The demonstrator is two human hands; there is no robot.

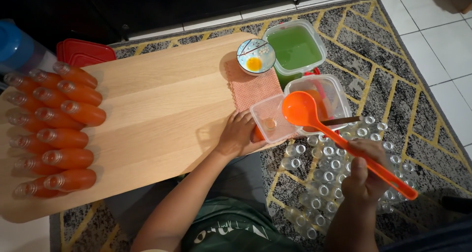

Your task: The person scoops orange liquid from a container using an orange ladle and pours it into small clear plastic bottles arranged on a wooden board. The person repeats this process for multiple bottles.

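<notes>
My right hand (363,176) grips the handle of an orange ladle (301,109), whose bowl hovers over a small square clear plastic container (265,115). My left hand (239,134) rests on the edge of the wooden board (157,109), holding something orange under that container; what it is stays hidden. Behind the ladle stands a clear tub (334,92) with orange liquid. Several empty small clear bottles (334,163) stand on the rug beneath my right hand.
Several filled orange bottles (59,129) lie in rows at the board's left. A pink cloth (253,87), a small bowl with yellow liquid (255,56), a tub of green liquid (295,48) and red lids (83,53) sit further back. White tiles (442,45) lie to the right.
</notes>
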